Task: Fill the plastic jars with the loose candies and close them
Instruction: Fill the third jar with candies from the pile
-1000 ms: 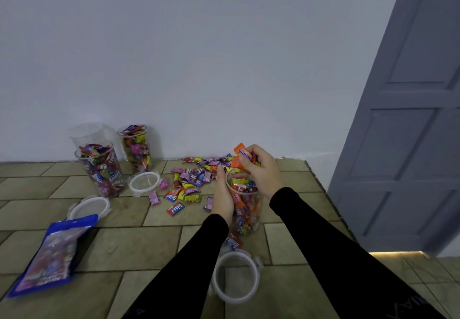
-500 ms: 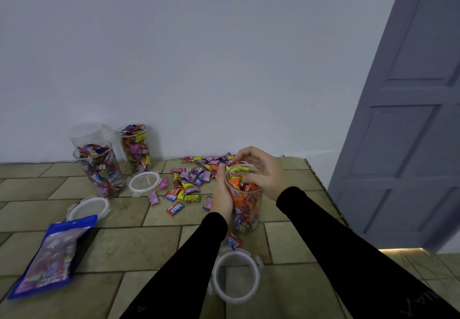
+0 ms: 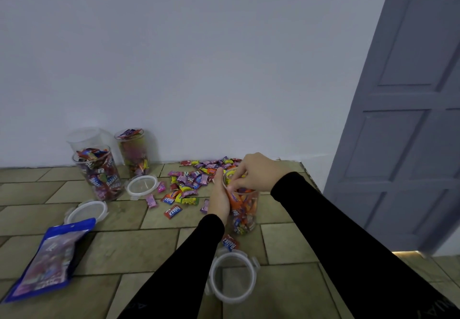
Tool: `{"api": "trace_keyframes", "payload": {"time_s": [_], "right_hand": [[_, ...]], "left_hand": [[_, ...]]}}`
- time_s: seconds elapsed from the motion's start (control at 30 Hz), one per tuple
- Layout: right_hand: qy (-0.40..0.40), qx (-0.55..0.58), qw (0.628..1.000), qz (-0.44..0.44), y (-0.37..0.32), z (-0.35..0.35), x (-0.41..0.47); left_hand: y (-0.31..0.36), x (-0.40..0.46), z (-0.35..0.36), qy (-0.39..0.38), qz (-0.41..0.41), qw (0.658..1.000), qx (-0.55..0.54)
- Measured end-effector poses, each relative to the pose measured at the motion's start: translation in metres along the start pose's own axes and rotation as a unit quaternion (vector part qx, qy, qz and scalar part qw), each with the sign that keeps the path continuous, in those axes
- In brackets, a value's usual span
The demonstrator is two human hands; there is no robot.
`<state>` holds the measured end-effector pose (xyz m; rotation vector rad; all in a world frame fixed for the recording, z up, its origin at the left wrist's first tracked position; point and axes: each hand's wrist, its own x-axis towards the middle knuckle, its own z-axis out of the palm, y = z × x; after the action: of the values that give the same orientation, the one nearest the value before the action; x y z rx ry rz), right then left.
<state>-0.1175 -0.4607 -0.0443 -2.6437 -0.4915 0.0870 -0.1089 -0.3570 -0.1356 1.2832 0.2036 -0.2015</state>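
A clear plastic jar (image 3: 245,215), nearly full of wrapped candies, stands on the tiled floor in front of me. My left hand (image 3: 219,200) grips its left side. My right hand (image 3: 256,172) hovers over the jar's mouth with curled fingertips pressing into the candies at the top. Behind and left of the jar lies a spread of loose candies (image 3: 196,178). A single red candy (image 3: 230,242) lies just in front of the jar. A clear lid (image 3: 232,277) with clip tabs rests on the floor nearer to me.
Two filled open jars (image 3: 102,174) (image 3: 134,153) and an empty jar (image 3: 83,138) stand by the wall at left. Two more lids (image 3: 142,185) (image 3: 86,210) lie near them. A blue candy bag (image 3: 48,259) lies at lower left. A grey door (image 3: 408,119) is at right.
My right hand came down from above the jar, where it held orange candies, and now pushes them into the jar's mouth. My left hand kept its hold on the jar.
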Motion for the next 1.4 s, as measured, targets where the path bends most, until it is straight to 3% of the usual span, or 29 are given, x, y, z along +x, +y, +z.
{"api": "trace_keyframes", "payload": {"time_s": [0.1, 0.5, 0.73, 0.83, 0.9, 1.03, 1.1, 1.23, 1.4], "right_hand": [[-0.042, -0.038, 0.998, 0.019, -0.007, -0.005, 0.007], [-0.068, -0.188, 0.976, 0.089, -0.013, 0.008, 0.021], [-0.066, -0.214, 0.967, 0.12, -0.005, 0.006, 0.016], [-0.018, -0.172, 0.979, 0.107, -0.004, 0.004, 0.008], [0.041, -0.151, 0.983, 0.092, -0.009, 0.002, 0.003], [0.152, -0.098, 0.982, 0.044, -0.041, 0.01, -0.004], [0.165, -0.087, 0.982, 0.017, -0.059, 0.025, -0.008], [0.071, -0.126, 0.989, 0.04, -0.071, 0.072, -0.007], [-0.052, -0.191, 0.975, 0.101, -0.06, 0.108, -0.004]], "left_hand": [[0.001, 0.001, 0.0, -0.007, -0.005, 1.0, -0.015], [-0.002, 0.009, -0.002, 0.009, -0.008, 1.0, -0.015], [-0.006, 0.01, 0.005, -0.06, 0.003, 0.998, 0.017], [-0.003, 0.006, 0.001, -0.075, 0.025, 0.995, 0.061], [0.002, 0.008, -0.012, -0.041, 0.057, 0.99, 0.122], [0.004, 0.011, -0.045, 0.04, 0.124, 0.967, 0.221], [0.005, 0.006, -0.058, 0.067, 0.148, 0.951, 0.264], [-0.006, 0.003, -0.082, 0.085, 0.163, 0.877, 0.444], [-0.026, 0.009, -0.112, 0.119, 0.149, 0.81, 0.555]]}}
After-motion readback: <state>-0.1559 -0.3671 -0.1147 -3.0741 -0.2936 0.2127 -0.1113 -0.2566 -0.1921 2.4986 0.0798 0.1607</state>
